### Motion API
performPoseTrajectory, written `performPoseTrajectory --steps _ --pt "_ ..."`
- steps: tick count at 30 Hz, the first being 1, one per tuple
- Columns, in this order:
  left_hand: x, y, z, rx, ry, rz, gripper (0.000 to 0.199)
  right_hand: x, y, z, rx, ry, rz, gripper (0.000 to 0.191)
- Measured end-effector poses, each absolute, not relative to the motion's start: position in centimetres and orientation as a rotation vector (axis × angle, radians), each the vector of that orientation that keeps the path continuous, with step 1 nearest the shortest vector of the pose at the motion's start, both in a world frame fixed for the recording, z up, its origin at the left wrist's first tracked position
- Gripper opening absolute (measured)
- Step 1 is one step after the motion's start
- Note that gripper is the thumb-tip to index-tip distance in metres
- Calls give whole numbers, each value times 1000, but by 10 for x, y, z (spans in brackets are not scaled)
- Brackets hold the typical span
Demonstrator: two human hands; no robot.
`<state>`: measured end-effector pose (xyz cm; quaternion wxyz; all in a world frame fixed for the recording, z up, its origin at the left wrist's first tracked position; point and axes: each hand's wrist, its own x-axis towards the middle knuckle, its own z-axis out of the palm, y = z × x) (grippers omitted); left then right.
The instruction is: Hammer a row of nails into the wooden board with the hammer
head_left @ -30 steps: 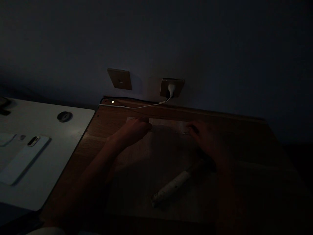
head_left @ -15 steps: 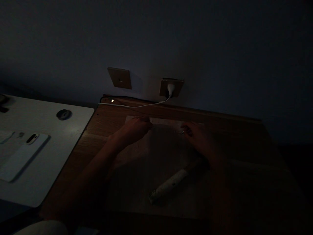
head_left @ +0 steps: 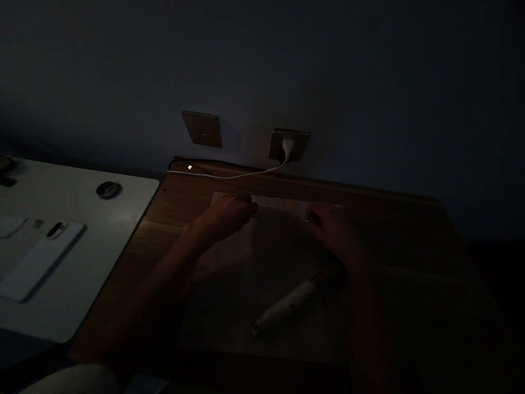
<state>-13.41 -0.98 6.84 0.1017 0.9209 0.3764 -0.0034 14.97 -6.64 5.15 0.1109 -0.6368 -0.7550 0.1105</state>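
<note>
The scene is very dark. My left hand [head_left: 235,212] is closed, its fingertips pressed together over the upper left of a pale sheet [head_left: 229,295]; what they hold, if anything, is hidden. Opposite it, at the sheet's upper right, my right hand [head_left: 330,224] pinches a thin shiny metal piece [head_left: 307,220] whose tip points left. Its exact kind is too dim to make out. Below and between the hands, a long tool-like object with a whitish, stained handle [head_left: 285,307] lies slantwise on the sheet. Its darker end runs under my right wrist.
The sheet lies on a wooden table [head_left: 156,235] against the wall. A white cable [head_left: 229,177] runs along the back edge to a plug in a wall socket [head_left: 305,146]. At left, a white table [head_left: 102,235] bears a phone [head_left: 45,260] and a round dark object [head_left: 109,190].
The whole view has shifted slightly. My right fingers have turned a little and the shiny metal piece shows less. My left hand stays closed in nearly the same place.
</note>
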Motion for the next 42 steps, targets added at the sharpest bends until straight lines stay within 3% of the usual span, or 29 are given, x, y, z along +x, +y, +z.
performPoseTrajectory --steps 9,14,18,32,42 --pt "-134 -9 65 2682 1107 5 27 150 -66 51 -1940 -2237 271 18" --pt "-136 -8 62 2689 1103 10 28 152 -67 51 -1908 -2166 420 31" --pt "-136 -8 63 2706 1124 -2 29 151 -68 48 -1957 -2205 373 7" --pt "-129 -13 76 2742 1248 5 18 139 -69 57 -1865 -2235 375 18" --pt "-121 -14 59 2824 1036 166 22 123 -64 53 -1926 -2297 420 21"
